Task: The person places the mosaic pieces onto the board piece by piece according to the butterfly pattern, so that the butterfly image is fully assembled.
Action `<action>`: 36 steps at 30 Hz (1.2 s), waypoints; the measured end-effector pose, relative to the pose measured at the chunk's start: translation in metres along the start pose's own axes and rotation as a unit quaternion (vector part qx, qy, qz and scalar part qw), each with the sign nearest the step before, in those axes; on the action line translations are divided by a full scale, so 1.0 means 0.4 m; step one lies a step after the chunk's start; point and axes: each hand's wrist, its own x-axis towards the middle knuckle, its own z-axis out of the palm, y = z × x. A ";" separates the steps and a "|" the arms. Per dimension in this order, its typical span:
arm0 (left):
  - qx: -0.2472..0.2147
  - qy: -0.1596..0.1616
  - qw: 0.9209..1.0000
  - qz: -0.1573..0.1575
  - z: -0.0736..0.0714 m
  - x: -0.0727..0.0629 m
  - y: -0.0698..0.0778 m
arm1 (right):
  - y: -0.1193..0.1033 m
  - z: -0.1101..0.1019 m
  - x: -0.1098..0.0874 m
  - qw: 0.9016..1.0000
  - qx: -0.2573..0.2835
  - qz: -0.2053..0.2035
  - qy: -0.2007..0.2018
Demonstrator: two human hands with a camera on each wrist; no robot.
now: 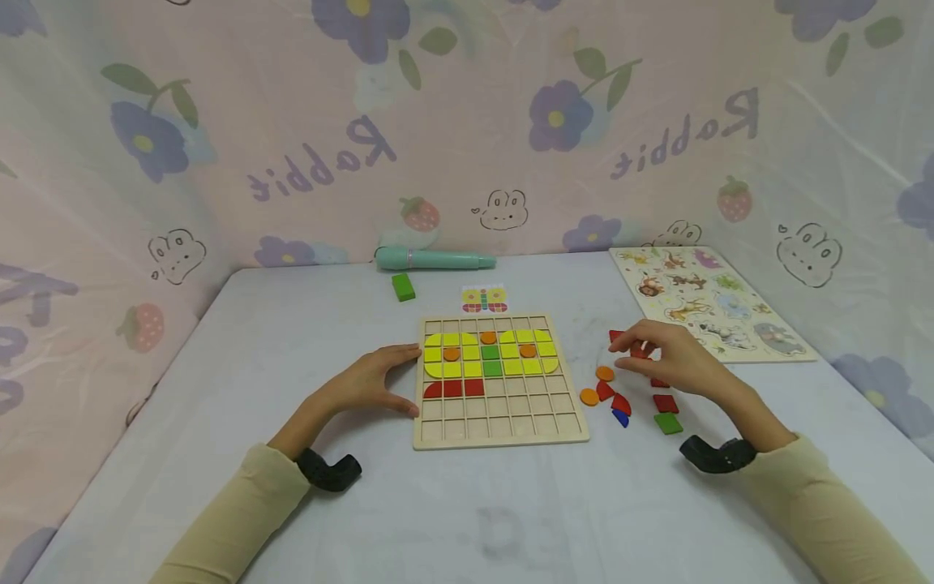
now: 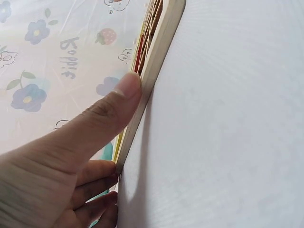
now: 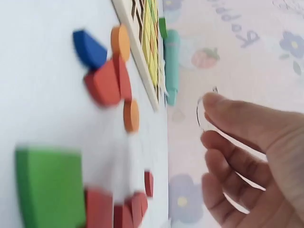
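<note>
A wooden grid board (image 1: 503, 444) lies flat, with yellow tiles (image 1: 443, 369), orange discs, green squares and a row of red tiles (image 1: 452, 388) in its cells. At its left edge is my left hand (image 1: 372, 380), thumb and fingertips touching the rim, the thumb (image 2: 128, 85) near the top face in the left wrist view. My right hand (image 1: 674, 357) hovers above loose red pieces (image 1: 665, 403), fingers loosely bent and thumb apart, with nothing between them. Around it lie orange discs (image 1: 589, 397), a blue piece (image 1: 620, 417) and a green square (image 1: 667, 422).
Behind the board lies a small butterfly pattern card (image 1: 485, 298). A green block (image 1: 403, 287) and a teal pen-like tube (image 1: 436, 259) lie at the back. To the far right is an animal picture board (image 1: 730, 304). Printed cloth walls (image 1: 452, 162) enclose the table.
</note>
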 end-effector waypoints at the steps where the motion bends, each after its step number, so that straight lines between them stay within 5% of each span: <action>1: 0.002 0.000 1.000 0.002 0.000 -0.001 0.000 | 0.007 -0.008 -0.015 1.000 0.002 0.006 -0.007; 9: 0.001 0.003 1.000 0.011 -0.003 -0.001 -0.003 | 0.021 -0.058 -0.124 0.985 0.077 0.024 -0.154; 18: 0.000 0.001 1.000 0.010 -0.005 0.000 -0.007 | 0.028 -0.047 -0.150 0.983 0.061 0.017 -0.170; 26: -0.005 0.002 1.000 0.011 -0.002 0.001 -0.006 | -0.021 -0.015 -0.078 0.990 0.051 -0.014 -0.133; 36: -0.008 0.002 1.000 0.010 0.001 0.004 -0.005 | -0.132 0.120 0.093 0.988 0.106 -0.057 -0.096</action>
